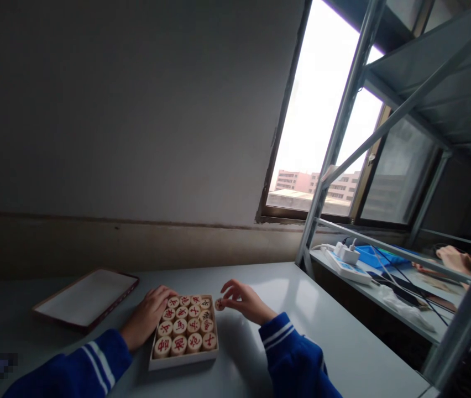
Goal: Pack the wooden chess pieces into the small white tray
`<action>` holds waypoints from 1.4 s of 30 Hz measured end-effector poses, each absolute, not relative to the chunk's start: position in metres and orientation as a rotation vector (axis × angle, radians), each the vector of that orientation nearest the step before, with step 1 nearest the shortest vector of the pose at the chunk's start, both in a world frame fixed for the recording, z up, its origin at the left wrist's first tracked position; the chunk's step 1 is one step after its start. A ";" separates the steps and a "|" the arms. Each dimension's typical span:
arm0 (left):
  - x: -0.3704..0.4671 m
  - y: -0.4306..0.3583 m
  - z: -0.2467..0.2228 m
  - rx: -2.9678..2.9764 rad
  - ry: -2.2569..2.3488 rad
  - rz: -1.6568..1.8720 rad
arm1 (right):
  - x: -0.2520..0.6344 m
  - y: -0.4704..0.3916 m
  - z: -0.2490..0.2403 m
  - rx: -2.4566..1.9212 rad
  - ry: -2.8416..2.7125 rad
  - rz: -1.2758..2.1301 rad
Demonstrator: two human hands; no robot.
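Observation:
A shallow white box [183, 362] stands on the table, filled with rows of round wooden Chinese chess pieces [179, 327]. Most show red characters; at least one at the right bears a dark one. Along the box's left side lies my left hand [149, 313], its fingers curled against the edge near the far left corner. To the right of the box, my right hand [244, 300] has a single chess piece [219, 304] at its thumb and fingertips, just outside the rim. The index finger arches above this piece, and the grip is partly hidden.
An upturned box lid [88, 297] lies left on the grey table [285, 293]. At the right a metal frame [345, 110] rises beside the table. Behind it are a power strip [349, 265], a blue tray [378, 256], cables and another person's hand [453, 260]. A wall stands behind.

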State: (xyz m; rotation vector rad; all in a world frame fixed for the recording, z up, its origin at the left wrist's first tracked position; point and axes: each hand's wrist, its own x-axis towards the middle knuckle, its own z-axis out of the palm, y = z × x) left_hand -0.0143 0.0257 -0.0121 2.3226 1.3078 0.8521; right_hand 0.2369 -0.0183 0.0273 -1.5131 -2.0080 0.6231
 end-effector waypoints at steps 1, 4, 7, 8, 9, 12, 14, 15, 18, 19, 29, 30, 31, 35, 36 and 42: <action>-0.015 0.026 -0.013 2.320 1.303 0.852 | 0.244 -0.018 0.028 -1.621 -2.005 0.623; -0.015 0.027 -0.014 2.313 1.298 0.866 | 0.257 -0.018 0.029 -1.986 -1.954 0.358; -0.014 0.028 -0.016 2.308 1.290 0.872 | 0.252 -0.022 0.029 -2.027 -1.887 0.027; -0.014 0.028 -0.016 2.306 1.287 0.873 | 0.247 -0.023 0.029 -1.944 -1.934 0.016; -0.014 0.028 -0.017 2.304 1.286 0.877 | 0.241 -0.025 0.029 -1.833 -2.011 0.049; -0.014 0.029 -0.018 2.300 1.277 0.907 | 0.222 -0.030 0.028 -1.491 -2.272 0.230; -0.014 0.029 -0.018 2.299 1.273 0.924 | 0.213 -0.032 0.025 -1.399 -2.356 0.306; -0.014 0.029 -0.018 2.299 1.273 0.929 | 0.210 -0.033 0.024 -1.391 -2.370 0.333; -0.014 0.029 -0.017 2.302 1.278 0.930 | 0.208 -0.032 0.021 -1.396 -2.331 0.387; -0.014 0.029 -0.016 2.303 1.280 0.927 | 0.209 -0.031 0.021 -1.388 -2.306 0.395; -0.015 0.031 -0.019 2.324 1.266 0.883 | 0.241 -0.018 0.024 -1.629 -2.004 0.680; -0.015 0.030 -0.019 2.324 1.267 0.882 | 0.246 -0.018 0.026 -1.727 -2.032 0.624; -0.015 0.030 -0.019 2.324 1.268 0.882 | 0.251 -0.019 0.027 -1.818 -2.056 0.529; -0.016 0.029 -0.018 2.322 1.256 0.889 | 0.261 -0.022 0.030 -2.030 -2.077 0.160; -0.016 0.029 -0.017 2.317 1.255 0.896 | 0.261 -0.023 0.030 -2.057 -2.081 0.154; -0.015 0.028 -0.016 2.274 1.250 0.948 | 0.261 -0.022 0.030 -2.057 -2.085 0.205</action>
